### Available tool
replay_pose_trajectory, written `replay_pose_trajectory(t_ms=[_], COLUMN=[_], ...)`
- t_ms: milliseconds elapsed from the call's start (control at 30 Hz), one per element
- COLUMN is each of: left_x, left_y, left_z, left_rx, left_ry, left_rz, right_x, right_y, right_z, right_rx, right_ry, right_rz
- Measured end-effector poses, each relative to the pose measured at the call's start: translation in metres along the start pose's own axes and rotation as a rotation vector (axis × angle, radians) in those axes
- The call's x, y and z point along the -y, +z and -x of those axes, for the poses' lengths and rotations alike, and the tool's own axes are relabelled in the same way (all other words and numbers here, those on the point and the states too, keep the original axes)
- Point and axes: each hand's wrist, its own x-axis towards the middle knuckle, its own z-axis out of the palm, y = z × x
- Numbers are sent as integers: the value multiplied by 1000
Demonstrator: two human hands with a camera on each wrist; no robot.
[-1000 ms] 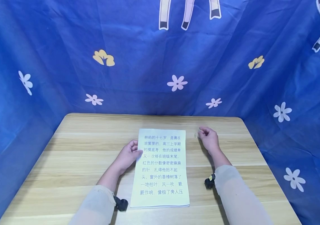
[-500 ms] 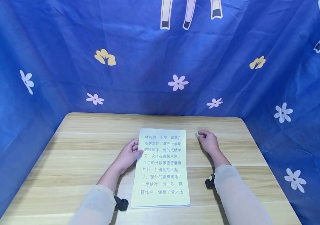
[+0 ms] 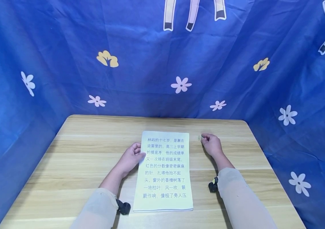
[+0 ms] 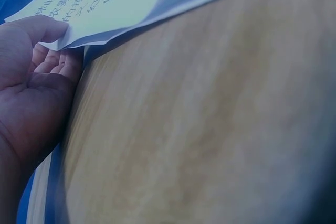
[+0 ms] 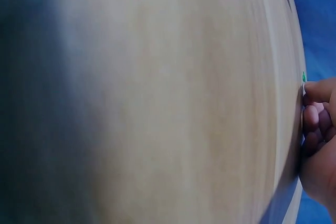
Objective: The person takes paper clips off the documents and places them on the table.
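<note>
A stack of pale yellow printed paper [image 3: 165, 171] lies on the wooden table, its top sheet covered in large Chinese characters. My left hand [image 3: 131, 158] grips the stack's left edge; in the left wrist view the thumb [image 4: 50, 28] lies over the top sheet and the curled fingers are below it. To the right of the stack my right hand [image 3: 212, 144] is low over the table. Its thumb and forefinger pinch a small green paper clip [image 5: 304, 77], mostly hidden by the fingertips. Another thin green paper clip [image 3: 199, 138] lies just left of those fingertips.
The wooden table [image 3: 79, 165] has rounded far corners. Blue curtains [image 3: 139, 73] printed with flowers and animal legs hang behind it and along both sides. A black wrist camera [image 3: 123, 208] is worn at the left sleeve, another wrist camera [image 3: 213, 185] at the right.
My right hand has come slightly down toward the table, and a second bit of green now shows at its fingertips. The left hand and the paper stack have stayed put.
</note>
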Motion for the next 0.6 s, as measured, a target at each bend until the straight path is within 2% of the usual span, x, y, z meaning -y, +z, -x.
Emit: replay_pose_trajectory(t_ms=[367, 600], left_x=[-2, -1], left_y=[0, 0], left_z=[1, 1], left_rx=[-7, -14], left_ry=[0, -1], left_rz=[-3, -12], right_x=[1, 1], right_y=[-2, -3], right_z=[1, 1], right_rx=[-14, 1], right_ry=[-1, 27], right_rz=[-41, -70])
